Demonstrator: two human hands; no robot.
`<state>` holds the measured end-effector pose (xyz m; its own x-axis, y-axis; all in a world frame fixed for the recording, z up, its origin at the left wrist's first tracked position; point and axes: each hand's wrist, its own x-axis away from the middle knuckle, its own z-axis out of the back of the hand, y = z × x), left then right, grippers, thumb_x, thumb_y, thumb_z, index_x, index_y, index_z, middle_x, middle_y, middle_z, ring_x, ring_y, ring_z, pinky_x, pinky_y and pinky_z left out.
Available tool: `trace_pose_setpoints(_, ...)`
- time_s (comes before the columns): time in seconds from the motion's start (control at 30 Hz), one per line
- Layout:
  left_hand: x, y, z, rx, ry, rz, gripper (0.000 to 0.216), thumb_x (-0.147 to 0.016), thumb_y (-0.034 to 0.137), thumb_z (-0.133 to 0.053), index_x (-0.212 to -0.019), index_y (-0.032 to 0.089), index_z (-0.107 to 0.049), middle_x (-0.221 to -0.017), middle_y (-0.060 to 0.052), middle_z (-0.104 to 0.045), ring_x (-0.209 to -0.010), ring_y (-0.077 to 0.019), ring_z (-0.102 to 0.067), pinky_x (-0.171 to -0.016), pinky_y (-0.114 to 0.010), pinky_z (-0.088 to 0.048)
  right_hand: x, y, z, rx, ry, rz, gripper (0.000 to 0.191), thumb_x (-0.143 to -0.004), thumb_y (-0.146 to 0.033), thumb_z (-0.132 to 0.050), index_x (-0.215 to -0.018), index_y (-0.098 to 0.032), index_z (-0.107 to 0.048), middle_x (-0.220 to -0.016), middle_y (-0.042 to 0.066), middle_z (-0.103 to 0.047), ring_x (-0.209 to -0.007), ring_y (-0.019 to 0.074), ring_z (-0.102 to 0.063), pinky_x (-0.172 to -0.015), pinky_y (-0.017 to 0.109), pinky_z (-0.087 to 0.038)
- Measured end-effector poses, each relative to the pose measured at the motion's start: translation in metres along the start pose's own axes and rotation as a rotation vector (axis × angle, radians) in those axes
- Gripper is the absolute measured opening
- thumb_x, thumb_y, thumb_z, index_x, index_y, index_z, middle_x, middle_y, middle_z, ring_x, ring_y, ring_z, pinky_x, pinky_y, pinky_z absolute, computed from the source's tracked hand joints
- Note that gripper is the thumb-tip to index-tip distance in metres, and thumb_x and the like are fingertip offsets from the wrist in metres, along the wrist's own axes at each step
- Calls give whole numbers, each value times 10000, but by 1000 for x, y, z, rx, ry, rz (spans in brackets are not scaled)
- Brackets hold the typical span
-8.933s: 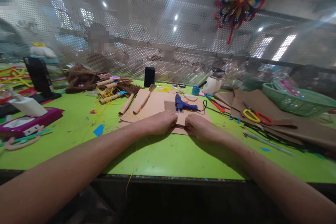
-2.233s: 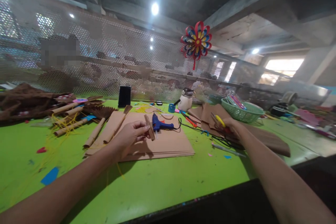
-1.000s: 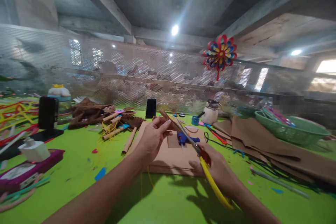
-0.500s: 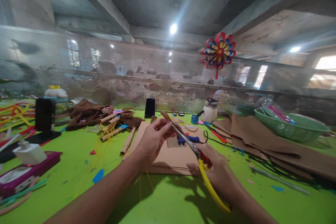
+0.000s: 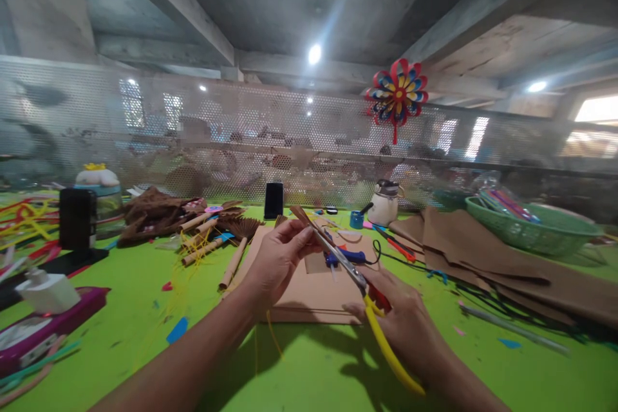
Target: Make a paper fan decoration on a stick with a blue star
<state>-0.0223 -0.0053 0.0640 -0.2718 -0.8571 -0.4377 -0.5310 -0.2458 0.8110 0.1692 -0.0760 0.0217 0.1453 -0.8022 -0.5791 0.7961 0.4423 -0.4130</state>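
My left hand pinches a narrow folded strip of brown paper and holds it up above the stack of brown paper sheets. My right hand grips the scissors with yellow and red handles. Their blades reach up to the strip, right beside my left fingertips. A blue glue gun lies on the sheets just behind the blades.
Rolled paper tubes and brown scraps lie at the left on the green table. More brown sheets and a green basket sit at the right. A phone leans on the perforated screen; a white pot stands nearby.
Earlier both hands pressed a strip on the sheets; then my right hand fetched the scissors from the right. Over the last second the blades have stayed at the raised strip and barely moved.
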Motion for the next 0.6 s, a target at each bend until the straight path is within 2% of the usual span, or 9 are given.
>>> trace_pose_setpoints(0.4,-1,6,-1,-125,42,-64,104,-701,174,-653,-786,127,-615,-752,-30,-645,-666,-122,-586,-630,-247,-456,1,5,-1,-13,54,83,398,-736,-405,-579,-1078,-202,-592,-753,58,-635,-667,187,-566,-602,280,-454)
trace_pose_setpoints(0.6,-1,6,1,-133,43,-59,78,-689,170,-666,-723,118,-619,-738,-32,-647,-668,-106,-567,-641,-230,-439,1,7,-3,-27,47,96,375,-735,-398,-580,-1053,-200,-606,-758,53,-643,-670,185,-572,-613,271,-458)
